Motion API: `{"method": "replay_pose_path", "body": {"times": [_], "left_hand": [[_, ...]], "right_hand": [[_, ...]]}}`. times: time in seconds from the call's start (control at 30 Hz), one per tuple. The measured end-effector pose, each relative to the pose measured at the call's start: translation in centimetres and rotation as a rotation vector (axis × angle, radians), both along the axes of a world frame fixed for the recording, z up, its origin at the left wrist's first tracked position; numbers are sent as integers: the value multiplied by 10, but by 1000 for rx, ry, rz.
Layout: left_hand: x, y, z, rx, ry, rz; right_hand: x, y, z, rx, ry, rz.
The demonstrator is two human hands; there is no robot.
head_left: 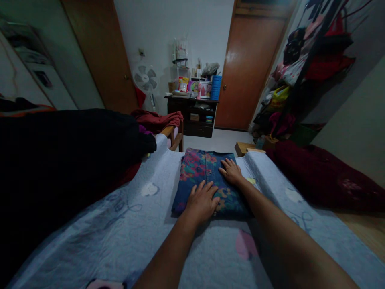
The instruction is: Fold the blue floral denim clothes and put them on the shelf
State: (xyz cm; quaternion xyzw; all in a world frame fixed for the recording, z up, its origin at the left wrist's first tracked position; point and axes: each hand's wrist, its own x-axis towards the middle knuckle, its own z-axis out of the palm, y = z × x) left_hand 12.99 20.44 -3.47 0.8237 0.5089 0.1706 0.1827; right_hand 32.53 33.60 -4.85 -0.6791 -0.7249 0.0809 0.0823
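A folded blue denim shirt [195,166] with a red and yellow flower print lies on the bed in front of me. Its button strip runs down the middle and faces up. My left hand [202,200] rests flat on the near part of the shirt, left of the lower buttons, with its fingers spread. Farther up, my right hand [231,171] lies on the shirt's right side, its fingers also stretched out. Neither hand grips the cloth. Under the shirt is a light blue bed cover [120,241] with hearts and other shapes.
Black clothing [66,156] is heaped on the left, and a dark red bundle [325,172] lies on the right. Beyond the bed are a wooden chair [177,138], a dark cabinet [192,107], a fan [146,78] and a door [252,64]. Bags [327,60] hang at right.
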Motion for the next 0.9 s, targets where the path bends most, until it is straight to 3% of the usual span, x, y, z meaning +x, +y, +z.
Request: {"method": "replay_pose_path", "body": {"times": [0.23,0.37,0.47,0.57,0.73,0.8,0.9], "left_hand": [[-15,12,10,16,-118,78],[-43,25,14,172,-61,470],[-62,33,7,71,-31,660],[-71,38,-1,-102,-110,661],[-77,42,-7,-222,-325,688],[-79,43,-8,-277,-485,615],[-81,44,-11,-308,-707,408]], "right_hand": [[39,-27,7,-46,238,-337],[48,-54,10,-93,382,-388],[46,-68,11,-129,451,-404],[42,-73,11,-183,541,-429],[36,-70,16,-311,767,-436],[33,-70,19,-359,876,-424],[31,-70,24,-401,1023,-419]]}}
